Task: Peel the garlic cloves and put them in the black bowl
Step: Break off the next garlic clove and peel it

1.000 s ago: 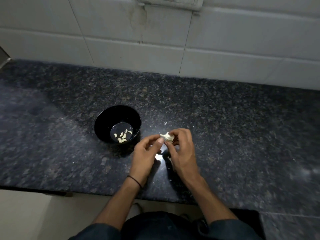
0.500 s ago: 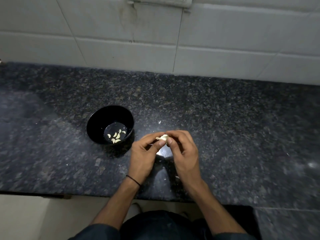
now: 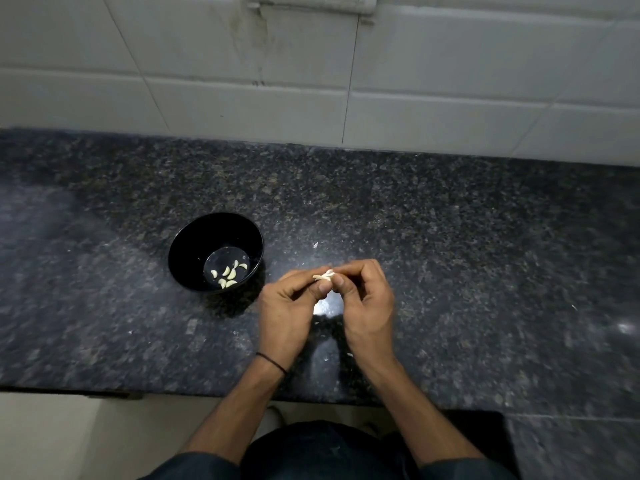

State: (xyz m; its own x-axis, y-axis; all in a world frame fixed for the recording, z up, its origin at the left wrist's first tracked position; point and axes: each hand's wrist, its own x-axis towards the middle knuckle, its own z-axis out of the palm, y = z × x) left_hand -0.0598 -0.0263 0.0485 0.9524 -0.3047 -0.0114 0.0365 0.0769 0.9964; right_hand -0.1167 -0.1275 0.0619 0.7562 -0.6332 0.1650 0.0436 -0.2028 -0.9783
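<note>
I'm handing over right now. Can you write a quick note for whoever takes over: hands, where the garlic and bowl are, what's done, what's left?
Left hand: pinches the garlic clove at thumb and fingertips.
Right hand: pinches the same clove from the other side, above the counter.
Black bowl: on the counter, left of the hands, upright.
Done: several peeled cloves lie in the bowl, and a skin scrap lies on the counter.
Left: finish stripping the held clove, which shows papery skin, and drop it in the bowl. No other unpeeled cloves are in view.
</note>
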